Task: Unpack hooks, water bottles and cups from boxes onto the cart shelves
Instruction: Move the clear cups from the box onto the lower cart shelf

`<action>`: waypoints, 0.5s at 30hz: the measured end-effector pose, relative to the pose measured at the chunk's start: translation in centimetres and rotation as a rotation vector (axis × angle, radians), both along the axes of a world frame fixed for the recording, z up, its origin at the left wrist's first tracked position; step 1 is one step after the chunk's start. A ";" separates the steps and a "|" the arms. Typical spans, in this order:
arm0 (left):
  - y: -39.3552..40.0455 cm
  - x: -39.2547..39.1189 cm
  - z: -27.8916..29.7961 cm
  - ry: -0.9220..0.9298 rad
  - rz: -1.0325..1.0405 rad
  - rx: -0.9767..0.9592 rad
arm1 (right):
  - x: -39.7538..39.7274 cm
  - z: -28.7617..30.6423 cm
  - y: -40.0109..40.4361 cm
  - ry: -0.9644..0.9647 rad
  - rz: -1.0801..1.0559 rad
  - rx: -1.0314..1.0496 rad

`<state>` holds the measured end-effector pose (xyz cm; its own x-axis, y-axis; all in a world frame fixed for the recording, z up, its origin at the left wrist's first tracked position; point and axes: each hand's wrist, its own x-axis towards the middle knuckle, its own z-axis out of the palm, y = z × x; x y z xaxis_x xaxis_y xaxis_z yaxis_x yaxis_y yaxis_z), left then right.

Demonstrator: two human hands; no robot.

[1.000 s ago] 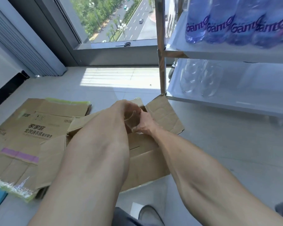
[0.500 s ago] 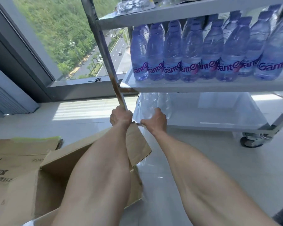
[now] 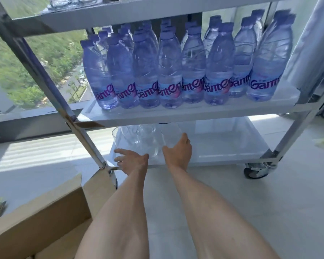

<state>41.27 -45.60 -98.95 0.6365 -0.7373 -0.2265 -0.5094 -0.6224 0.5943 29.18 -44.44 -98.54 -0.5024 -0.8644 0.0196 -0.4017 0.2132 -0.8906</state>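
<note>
Your left hand [image 3: 131,159] gripped a clear cup [image 3: 120,144] at the front left of the cart's bottom shelf [image 3: 223,156], hard by the corner post [image 3: 86,139]. Your right hand [image 3: 178,152] held another cup [image 3: 171,136] upright just right of it. Standing cups [image 3: 146,139] crowded between them, under the water bottles [image 3: 168,71].

Cart layout — three shelves, box on the floor at its near-left corner.

Water bottles [image 3: 168,71] stand packed in rows on the middle shelf [image 3: 185,114]. Cups [image 3: 144,139] sit clustered on the left part of the bottom shelf [image 3: 232,146], directly under the bottles. Left hand [image 3: 132,160] at the shelf's front-left edge, on the leftmost cup [image 3: 118,143]; right hand [image 3: 178,152] just right of it, around another cup [image 3: 171,136]. Cardboard box [image 3: 45,212] lies below-left, its flap touching the cart's corner post [image 3: 82,131]. Caster [image 3: 256,170] under the right corner — window [image 3: 36,62] behind.
</note>
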 end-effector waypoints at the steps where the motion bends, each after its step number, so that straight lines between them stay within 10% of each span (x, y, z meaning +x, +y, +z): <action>1: -0.4 0.1 -0.5 0.006 0.009 -0.013 | 0.0 -0.1 -0.5 -0.036 -0.005 -0.009; 15: -2.5 0.6 -5.7 0.024 -0.034 -0.262 | 1.0 -3.8 -3.2 -0.183 0.016 -0.033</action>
<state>41.84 -48.10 -104.69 0.6074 -0.7934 -0.0396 -0.5108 -0.4283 0.7454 30.14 -47.64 -102.39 -0.4860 -0.8730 -0.0424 -0.2358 0.1777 -0.9554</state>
